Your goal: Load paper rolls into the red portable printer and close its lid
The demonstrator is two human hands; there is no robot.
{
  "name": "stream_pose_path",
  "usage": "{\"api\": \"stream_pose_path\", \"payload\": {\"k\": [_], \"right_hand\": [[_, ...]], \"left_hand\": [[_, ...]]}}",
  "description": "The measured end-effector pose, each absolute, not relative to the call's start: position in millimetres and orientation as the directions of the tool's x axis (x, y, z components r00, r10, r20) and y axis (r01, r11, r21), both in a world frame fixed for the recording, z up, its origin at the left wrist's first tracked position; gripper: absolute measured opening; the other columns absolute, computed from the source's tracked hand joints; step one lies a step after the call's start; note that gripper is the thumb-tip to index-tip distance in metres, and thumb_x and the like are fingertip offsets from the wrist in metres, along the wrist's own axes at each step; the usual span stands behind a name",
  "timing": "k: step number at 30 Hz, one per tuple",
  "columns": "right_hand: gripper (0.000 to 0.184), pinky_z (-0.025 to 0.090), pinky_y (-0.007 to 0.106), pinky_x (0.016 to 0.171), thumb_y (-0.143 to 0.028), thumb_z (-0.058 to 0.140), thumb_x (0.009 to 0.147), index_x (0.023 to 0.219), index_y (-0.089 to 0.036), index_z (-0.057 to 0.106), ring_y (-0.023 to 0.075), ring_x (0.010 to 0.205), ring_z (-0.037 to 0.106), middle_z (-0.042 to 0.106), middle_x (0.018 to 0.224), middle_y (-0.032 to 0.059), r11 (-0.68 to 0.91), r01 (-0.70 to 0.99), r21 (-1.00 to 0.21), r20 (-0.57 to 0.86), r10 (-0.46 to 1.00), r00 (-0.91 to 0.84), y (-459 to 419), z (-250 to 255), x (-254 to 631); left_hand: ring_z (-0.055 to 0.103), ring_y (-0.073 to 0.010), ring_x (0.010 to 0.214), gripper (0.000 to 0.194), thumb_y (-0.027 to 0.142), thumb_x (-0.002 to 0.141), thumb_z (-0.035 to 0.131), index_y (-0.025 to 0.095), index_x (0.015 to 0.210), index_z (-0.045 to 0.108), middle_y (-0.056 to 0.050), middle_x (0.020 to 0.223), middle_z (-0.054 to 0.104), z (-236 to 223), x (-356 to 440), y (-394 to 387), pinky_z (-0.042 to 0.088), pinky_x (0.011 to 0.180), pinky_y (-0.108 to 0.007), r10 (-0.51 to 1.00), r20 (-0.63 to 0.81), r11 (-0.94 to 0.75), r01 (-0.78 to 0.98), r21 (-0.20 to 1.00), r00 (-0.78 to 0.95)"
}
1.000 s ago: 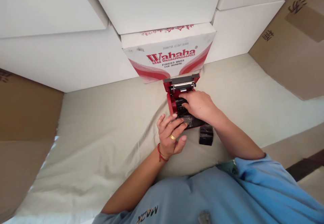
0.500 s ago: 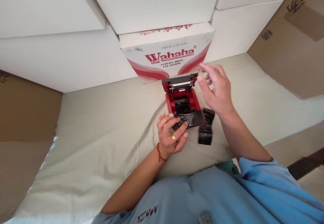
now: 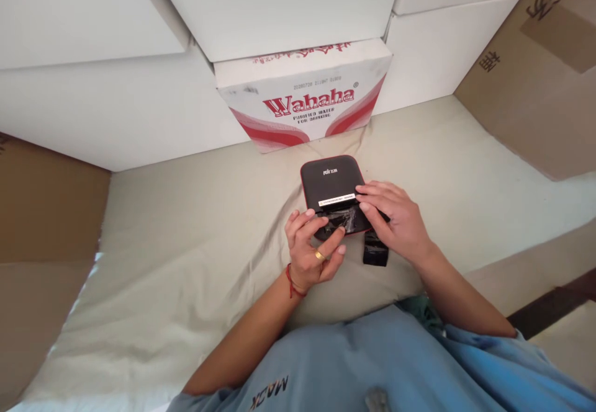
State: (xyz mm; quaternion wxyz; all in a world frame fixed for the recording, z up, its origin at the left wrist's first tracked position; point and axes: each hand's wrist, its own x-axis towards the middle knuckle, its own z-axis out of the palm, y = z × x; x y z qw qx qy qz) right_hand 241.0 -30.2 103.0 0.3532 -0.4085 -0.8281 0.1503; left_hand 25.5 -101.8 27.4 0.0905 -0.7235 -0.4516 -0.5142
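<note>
A small label printer (image 3: 329, 182) with a black lid and red edging sits on the cloth, its lid down. From its front edge comes a strip of shiny black film (image 3: 345, 218). My left hand (image 3: 311, 247) lies at the front left corner, fingers spread, with the fingertips pressing on the film. On the lid's right front side rest the stretched fingers of my right hand (image 3: 393, 216). Another piece of black wrapped material (image 3: 375, 250) lies on the cloth below my right hand, its upper part hidden. The printer's inside is covered by the lid.
A white and red Wahaha water carton (image 3: 307, 111) stands right behind the printer. White boxes (image 3: 279, 8) are stacked around it. Brown cardboard boxes stand at the left (image 3: 51, 213) and right (image 3: 535, 77). Wrinkled pale green cloth (image 3: 195, 232) covers the surface.
The printer's raised lid has come down over the red inside. My right hand has moved from beside the raised lid down onto its right front side. My left hand has stayed put.
</note>
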Motion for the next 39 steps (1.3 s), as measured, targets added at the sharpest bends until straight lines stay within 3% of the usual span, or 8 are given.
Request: {"api": "stream_pose_path", "payload": {"k": [9, 16, 21, 25, 29, 32, 35, 39], "right_hand": [[0.035, 0.048, 0.059, 0.126, -0.040, 0.058, 0.113, 0.127, -0.015, 0.078, 0.0353, 0.140, 0.067, 0.080, 0.134, 0.0190, 0.550, 0.748, -0.372, 0.455, 0.810, -0.369, -52, 101, 208], [0.038, 0.052, 0.060, 0.124, -0.037, 0.057, 0.113, 0.141, -0.017, 0.072, 0.0362, 0.145, 0.064, 0.074, 0.143, 0.0205, 0.567, 0.704, -0.427, 0.415, 0.815, -0.404, -55, 95, 212], [0.035, 0.050, 0.063, 0.125, -0.034, 0.054, 0.113, 0.138, -0.022, 0.075, 0.0357, 0.143, 0.066, 0.077, 0.140, 0.0173, 0.549, 0.703, -0.453, 0.343, 0.835, -0.431, -50, 103, 215], [0.034, 0.052, 0.062, 0.121, -0.028, 0.054, 0.111, 0.136, -0.021, 0.077, 0.0362, 0.141, 0.067, 0.076, 0.139, 0.0173, 0.533, 0.701, -0.474, 0.305, 0.846, -0.437, -46, 105, 217], [0.037, 0.055, 0.062, 0.119, -0.025, 0.055, 0.110, 0.142, -0.020, 0.073, 0.0367, 0.147, 0.062, 0.071, 0.149, 0.0186, 0.557, 0.648, -0.519, 0.301, 0.829, -0.472, -48, 103, 224], [0.036, 0.054, 0.062, 0.121, -0.025, 0.055, 0.111, 0.142, -0.019, 0.072, 0.0356, 0.151, 0.060, 0.070, 0.153, 0.0188, 0.594, 0.583, -0.555, 0.352, 0.802, -0.482, -55, 99, 230], [0.032, 0.056, 0.062, 0.120, -0.023, 0.057, 0.110, 0.137, -0.025, 0.074, 0.0331, 0.149, 0.062, 0.072, 0.149, 0.0159, 0.607, 0.526, -0.596, 0.409, 0.793, -0.451, -63, 95, 236], [0.029, 0.060, 0.062, 0.115, -0.020, 0.063, 0.106, 0.130, -0.027, 0.078, 0.0332, 0.144, 0.066, 0.075, 0.143, 0.0161, 0.639, 0.484, -0.598, 0.500, 0.769, -0.399, -70, 89, 245]], "left_hand": [[0.060, -0.0287, 0.149, 0.032, 0.029, 0.099, 0.066, 0.030, 0.130, 0.073, -0.008, 0.136, 0.071, 23, 21, -98, 0.038, 0.133, -0.058, 0.577, 0.810, -0.629, 0.689, 0.359, 0.105], [0.069, -0.0269, 0.146, 0.052, 0.039, 0.112, 0.047, 0.030, 0.163, 0.049, -0.008, 0.137, 0.081, 22, 3, -89, 0.030, 0.138, -0.060, 0.682, 0.729, -0.589, 0.550, 0.593, -0.056], [0.077, -0.0236, 0.130, 0.044, 0.031, 0.114, 0.040, 0.025, 0.152, 0.061, -0.007, 0.125, 0.085, 31, 6, -90, 0.045, 0.124, -0.049, 0.734, 0.659, -0.465, 0.585, 0.665, -0.165], [0.078, -0.0256, 0.122, 0.033, 0.031, 0.110, 0.052, 0.025, 0.138, 0.069, -0.007, 0.121, 0.084, 31, 5, -90, 0.049, 0.118, -0.050, 0.778, 0.603, -0.401, 0.599, 0.693, -0.176], [0.077, -0.0241, 0.120, 0.032, 0.027, 0.103, 0.066, 0.030, 0.135, 0.067, -0.004, 0.114, 0.081, 24, 3, -81, 0.052, 0.119, -0.050, 0.815, 0.522, -0.418, 0.368, 0.831, -0.252], [0.067, -0.0243, 0.143, 0.050, 0.038, 0.097, 0.077, 0.037, 0.144, 0.060, -0.004, 0.138, 0.074, 19, 0, -72, 0.046, 0.129, -0.049, 0.831, 0.449, -0.419, 0.163, 0.893, -0.329], [0.039, -0.0276, 0.170, 0.081, 0.056, 0.090, 0.083, 0.048, 0.160, 0.044, -0.003, 0.176, 0.047, 17, -7, -65, 0.040, 0.136, -0.050, 0.897, 0.308, -0.300, 0.073, 0.951, -0.317], [0.029, -0.0277, 0.175, 0.105, 0.067, 0.087, 0.084, 0.055, 0.170, 0.023, -0.001, 0.186, 0.031, 12, -15, -62, 0.040, 0.138, -0.050, 0.964, 0.209, -0.211, 0.000, 0.977, -0.168]]}}
